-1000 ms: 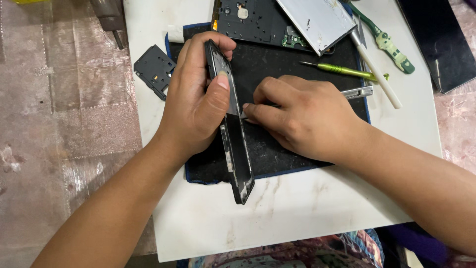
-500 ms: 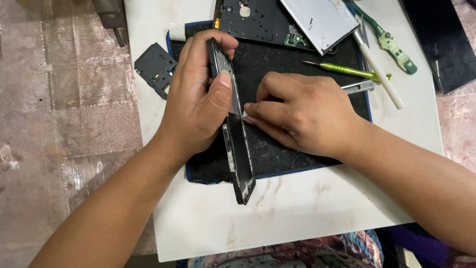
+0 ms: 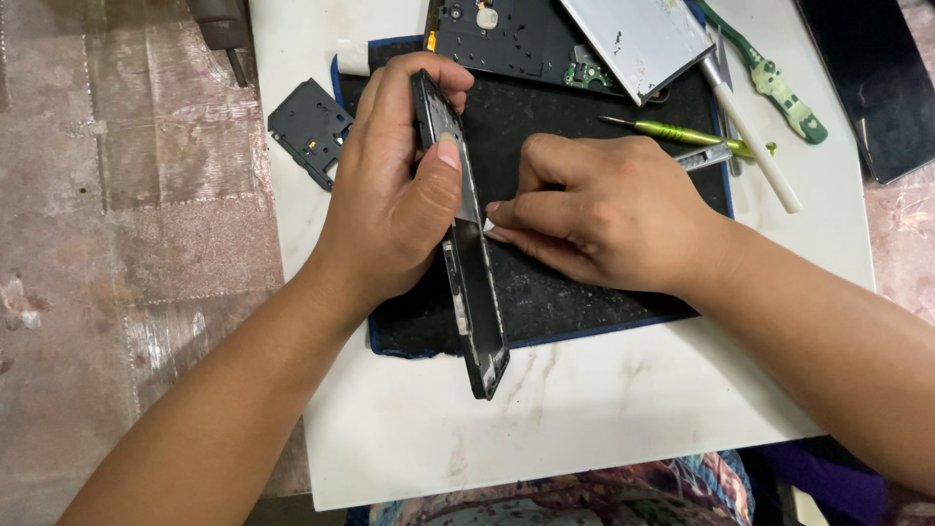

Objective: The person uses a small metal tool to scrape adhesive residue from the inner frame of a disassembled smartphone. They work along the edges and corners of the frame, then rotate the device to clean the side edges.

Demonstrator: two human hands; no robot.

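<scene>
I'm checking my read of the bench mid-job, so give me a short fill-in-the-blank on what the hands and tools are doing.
1. The left hand holds the black phone frame tilted up on its ____.
2. The right hand pinches at the frame's ____ side.
3. Both hands work over a black ____ with blue trim.
4. The green-handled screwdriver lies ____ the right hand.

Missing words: edge; inner; mat; behind

Bright, even overhead light; soft shadows, sharp focus, slight glare on white table (image 3: 604,409).
</scene>
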